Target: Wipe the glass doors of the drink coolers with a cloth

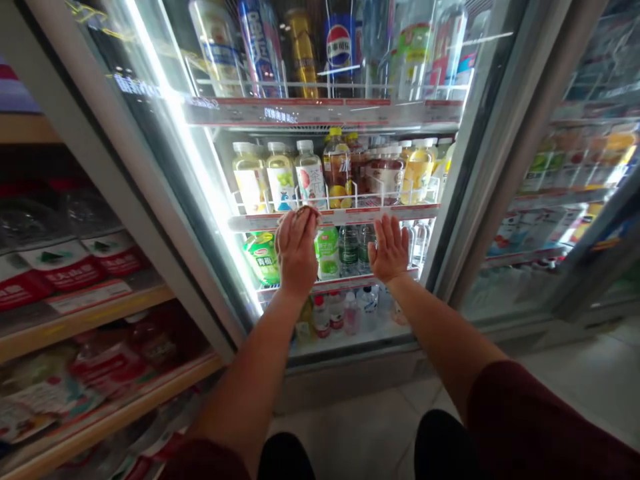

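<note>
A lit drinks fridge stands before me, its glass door (350,347) carrying faint reflections. My left hand (297,257) is at the glass, fingers bent over a crumpled pale cloth (313,211) that peeks out at the fingertips; most of the cloth is hidden under the hand. To its right, my right hand (391,253) lies flat against the door with the fingers stretched and nothing in it. Behind the glass, just above my hands, stands a row of bottles, among them a white-labelled tea bottle (310,175) and a yellow-capped dark bottle (337,167).
On the left is an open shelf (95,313) with red-labelled bottle packs (60,267). A metal door frame (500,140) runs up the right side, with another glass-fronted fridge section (555,200) beyond it. Pale floor tiles (360,427) lie below, between my knees.
</note>
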### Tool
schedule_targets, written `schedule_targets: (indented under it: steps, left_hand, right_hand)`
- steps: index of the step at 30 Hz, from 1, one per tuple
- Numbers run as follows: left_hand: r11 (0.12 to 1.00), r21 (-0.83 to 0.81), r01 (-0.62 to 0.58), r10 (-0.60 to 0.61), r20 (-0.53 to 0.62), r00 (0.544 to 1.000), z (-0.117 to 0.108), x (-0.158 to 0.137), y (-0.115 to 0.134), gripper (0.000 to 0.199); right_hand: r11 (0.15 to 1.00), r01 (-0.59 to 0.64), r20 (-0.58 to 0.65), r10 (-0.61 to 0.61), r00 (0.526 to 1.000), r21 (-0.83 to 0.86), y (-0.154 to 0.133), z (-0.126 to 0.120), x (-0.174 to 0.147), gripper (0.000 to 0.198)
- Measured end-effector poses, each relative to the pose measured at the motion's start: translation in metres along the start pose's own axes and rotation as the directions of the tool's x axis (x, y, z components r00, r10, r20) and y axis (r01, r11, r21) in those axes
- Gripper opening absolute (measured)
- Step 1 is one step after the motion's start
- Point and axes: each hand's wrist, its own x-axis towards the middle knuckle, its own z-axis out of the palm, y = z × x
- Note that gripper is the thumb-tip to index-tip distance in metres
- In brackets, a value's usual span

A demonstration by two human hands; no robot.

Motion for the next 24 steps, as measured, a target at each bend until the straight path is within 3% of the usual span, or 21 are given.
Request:
schedule_targets:
  steps: [3, 7, 10, 14, 16, 21, 24]
  left_hand:
    - [0.997, -0.016, -0.073, 0.074, 0.069, 0.995, 0.0, -0.031, 0.013, 0.06]
    - [0.969, -0.084, -0.231, 0.243, 0.177, 0.954, -0.007, -0.072, 0.034, 0.061]
    - [0.97, -0.076, -0.229, 0.24, 0.18, 0.954, -0.009, -0.057, 0.026, 0.062]
    - [0.995, -0.003, -0.104, 0.104, 0.054, 0.993, -0.007, -0.005, -0.001, 0.066]
    - [0.997, 0.002, -0.081, 0.081, 0.017, 0.997, -0.005, 0.004, -0.007, 0.068]
    - [0.979, -0.067, -0.195, 0.202, 0.127, 0.971, -0.005, -0.036, 0.018, 0.067]
    - [0.962, -0.125, -0.244, 0.264, 0.186, 0.946, -0.008, -0.052, 0.031, 0.063]
  right_hand:
    - [1.0, -0.018, 0.03, 0.018, 0.999, 0.002, -0.001, 0.0, 0.0, 0.062]
    - [1.0, -0.028, 0.044, 0.028, 0.999, -0.005, -0.002, 0.0, 0.0, 0.061]
    - [1.0, -0.021, 0.036, 0.022, 0.999, -0.019, -0.003, 0.0, 0.001, 0.061]
    - [1.0, -0.013, 0.026, 0.014, 1.0, -0.019, -0.004, -0.001, 0.001, 0.06]
    - [1.0, -0.008, 0.014, 0.008, 1.0, -0.02, -0.004, -0.002, 0.001, 0.059]
    - [1.0, -0.002, 0.002, 0.002, 1.0, -0.015, -0.005, -0.003, 0.002, 0.055]
    - [0.999, -0.028, 0.055, 0.027, 0.998, 0.016, -0.005, -0.006, 0.003, 0.056]
